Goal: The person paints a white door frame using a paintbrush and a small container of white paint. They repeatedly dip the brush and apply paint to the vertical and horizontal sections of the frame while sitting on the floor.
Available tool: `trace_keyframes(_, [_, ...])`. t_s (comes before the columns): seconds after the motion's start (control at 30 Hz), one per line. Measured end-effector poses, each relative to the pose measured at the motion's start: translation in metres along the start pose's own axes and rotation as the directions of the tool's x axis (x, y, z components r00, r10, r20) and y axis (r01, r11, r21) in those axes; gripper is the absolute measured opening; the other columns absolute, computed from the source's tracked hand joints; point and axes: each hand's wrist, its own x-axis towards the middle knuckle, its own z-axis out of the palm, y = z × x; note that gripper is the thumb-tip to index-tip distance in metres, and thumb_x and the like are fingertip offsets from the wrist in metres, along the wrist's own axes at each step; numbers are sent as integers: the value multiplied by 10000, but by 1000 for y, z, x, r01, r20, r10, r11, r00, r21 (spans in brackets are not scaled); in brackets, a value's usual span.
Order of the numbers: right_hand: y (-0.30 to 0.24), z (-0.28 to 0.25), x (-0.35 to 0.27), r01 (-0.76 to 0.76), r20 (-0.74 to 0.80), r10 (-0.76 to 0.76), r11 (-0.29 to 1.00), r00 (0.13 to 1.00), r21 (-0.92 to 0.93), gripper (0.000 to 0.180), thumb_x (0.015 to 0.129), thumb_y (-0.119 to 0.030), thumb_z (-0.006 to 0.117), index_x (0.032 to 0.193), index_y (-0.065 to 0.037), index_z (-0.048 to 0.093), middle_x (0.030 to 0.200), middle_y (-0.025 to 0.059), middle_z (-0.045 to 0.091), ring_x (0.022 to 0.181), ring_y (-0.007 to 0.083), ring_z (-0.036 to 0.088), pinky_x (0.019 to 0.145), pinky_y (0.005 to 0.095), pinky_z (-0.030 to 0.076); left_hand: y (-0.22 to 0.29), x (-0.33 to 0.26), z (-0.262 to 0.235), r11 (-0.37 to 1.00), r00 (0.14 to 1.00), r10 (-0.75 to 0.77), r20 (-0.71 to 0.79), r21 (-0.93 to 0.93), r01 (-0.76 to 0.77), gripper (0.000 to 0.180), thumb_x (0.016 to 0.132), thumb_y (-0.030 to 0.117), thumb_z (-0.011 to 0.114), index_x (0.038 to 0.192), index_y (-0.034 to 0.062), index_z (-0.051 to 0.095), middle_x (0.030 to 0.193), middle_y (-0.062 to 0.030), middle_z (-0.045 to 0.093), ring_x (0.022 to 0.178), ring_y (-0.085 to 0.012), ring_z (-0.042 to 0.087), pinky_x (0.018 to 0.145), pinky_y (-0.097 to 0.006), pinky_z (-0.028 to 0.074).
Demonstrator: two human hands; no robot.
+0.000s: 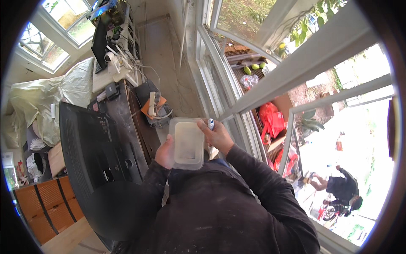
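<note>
A rectangular translucent plastic food container (189, 146) is held in front of my waist, its pale flat face turned up. Along its left edge, my left hand (164, 154) grips it, thumb lying on the rim. My right hand (218, 137) has its thumb on the upper right corner. From that same hand sticks up the end of a small white and blue cylinder (211, 123); its kind cannot be made out. The fingers under the container are hidden.
To my left stands a large black monitor or television (91, 156), seen from behind, beside a dark desk (127, 110). Cables and an orange piece (153, 106) lie ahead. Open window frames (292, 63) run along my right; outside are red bags (271, 120) and a person (342, 188).
</note>
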Motion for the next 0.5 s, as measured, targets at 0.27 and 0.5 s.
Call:
trace_keyframes(0.27, [-38, -58, 49, 165, -272, -186, 981, 944, -97, 401, 950, -333, 667, 1185, -10, 632, 737, -17, 570, 630, 75, 532, 550, 268, 447, 77, 108, -5, 987, 993, -115, 26, 115, 111, 605, 1057, 467, 406, 1425, -13, 431, 1347, -134, 573, 1210, -260, 584, 1029, -410, 474])
trace_keyframes(0.5, [-74, -67, 31, 209, -309, -270, 954, 912, -216, 198, 909, -220, 696, 954, -33, 649, 843, 68, 616, 778, 187, 593, 699, 344, 476, 142, 206, 4, 916, 973, -228, 35, 345, 202, 611, 1056, 460, 425, 1435, -19, 414, 1360, -126, 564, 1228, -219, 566, 1040, -371, 456])
